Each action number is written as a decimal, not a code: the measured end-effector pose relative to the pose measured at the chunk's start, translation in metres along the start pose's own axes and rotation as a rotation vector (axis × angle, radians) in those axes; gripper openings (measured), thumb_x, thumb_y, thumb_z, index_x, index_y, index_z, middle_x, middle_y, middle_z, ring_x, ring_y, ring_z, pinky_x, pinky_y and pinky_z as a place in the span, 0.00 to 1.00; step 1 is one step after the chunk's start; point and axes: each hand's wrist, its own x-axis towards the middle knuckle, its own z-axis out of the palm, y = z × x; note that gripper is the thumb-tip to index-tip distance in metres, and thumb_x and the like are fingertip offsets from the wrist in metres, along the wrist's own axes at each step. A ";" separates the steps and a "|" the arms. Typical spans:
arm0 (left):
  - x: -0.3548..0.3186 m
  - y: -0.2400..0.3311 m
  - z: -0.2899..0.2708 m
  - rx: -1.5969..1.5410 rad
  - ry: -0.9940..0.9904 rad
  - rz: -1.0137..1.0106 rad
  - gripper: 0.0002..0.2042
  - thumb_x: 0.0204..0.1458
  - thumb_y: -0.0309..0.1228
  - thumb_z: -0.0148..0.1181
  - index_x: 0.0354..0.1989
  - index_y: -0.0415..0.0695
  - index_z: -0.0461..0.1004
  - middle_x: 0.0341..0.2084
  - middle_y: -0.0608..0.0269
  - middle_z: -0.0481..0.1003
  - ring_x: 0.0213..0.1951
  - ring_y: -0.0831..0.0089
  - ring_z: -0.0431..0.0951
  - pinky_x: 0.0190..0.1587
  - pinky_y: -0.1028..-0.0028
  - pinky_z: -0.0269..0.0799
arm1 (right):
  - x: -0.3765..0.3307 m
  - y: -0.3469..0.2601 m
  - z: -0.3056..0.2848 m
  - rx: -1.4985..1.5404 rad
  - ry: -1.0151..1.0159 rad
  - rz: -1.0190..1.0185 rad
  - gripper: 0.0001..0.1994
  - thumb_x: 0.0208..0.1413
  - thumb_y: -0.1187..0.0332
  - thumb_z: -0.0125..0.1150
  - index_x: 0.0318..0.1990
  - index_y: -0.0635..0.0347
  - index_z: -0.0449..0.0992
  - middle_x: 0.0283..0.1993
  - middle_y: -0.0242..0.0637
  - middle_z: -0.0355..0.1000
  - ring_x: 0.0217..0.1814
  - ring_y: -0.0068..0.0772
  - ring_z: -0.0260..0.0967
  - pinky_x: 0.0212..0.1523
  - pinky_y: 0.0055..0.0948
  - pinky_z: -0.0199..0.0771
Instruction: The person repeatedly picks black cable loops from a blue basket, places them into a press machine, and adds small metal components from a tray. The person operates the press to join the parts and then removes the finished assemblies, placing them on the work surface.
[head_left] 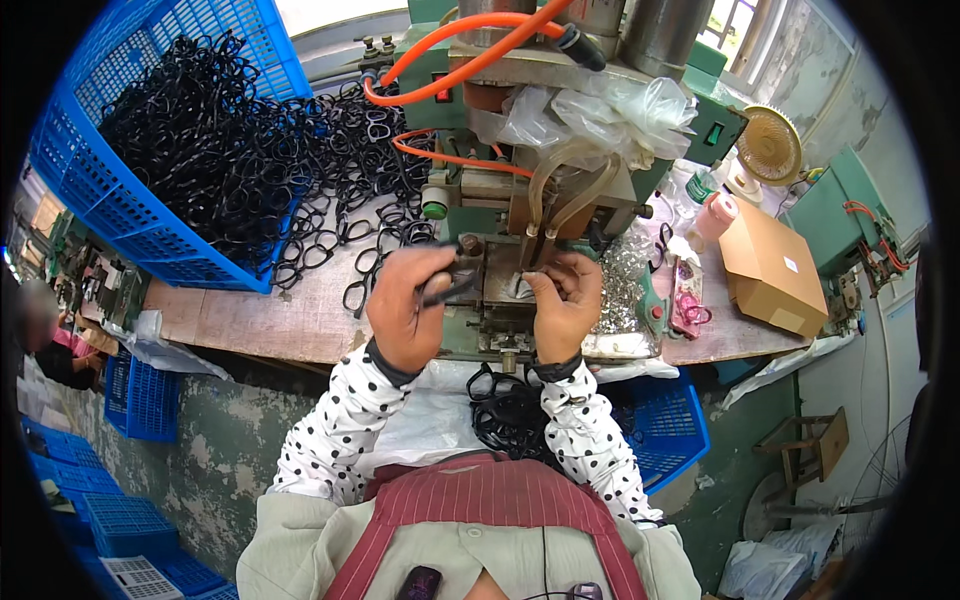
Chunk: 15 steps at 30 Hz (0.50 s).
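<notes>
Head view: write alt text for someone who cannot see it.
A person's left hand holds a blurred dark piece at a green machine while the right hand is at its metal plate. A blue basket of black eyeglass frames sits on the left.

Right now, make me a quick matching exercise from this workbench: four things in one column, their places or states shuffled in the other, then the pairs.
Things:
1. left hand
2. cardboard box
3. large blue basket
4. wooden stool

Places or states:
A. on the floor, at right
B. heaped with black glasses frames
C. holding a dark, blurred piece
D. on the table, right of the machine

Pairs: 1-C, 2-D, 3-B, 4-A
</notes>
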 end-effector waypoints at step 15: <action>0.033 -0.003 0.005 -0.188 -0.039 -0.272 0.08 0.58 0.30 0.58 0.38 0.37 0.72 0.25 0.56 0.72 0.25 0.64 0.72 0.29 0.72 0.67 | -0.009 0.031 0.010 0.199 0.134 0.021 0.15 0.50 0.85 0.63 0.45 0.65 0.70 0.38 0.35 0.73 0.39 0.23 0.71 0.42 0.21 0.72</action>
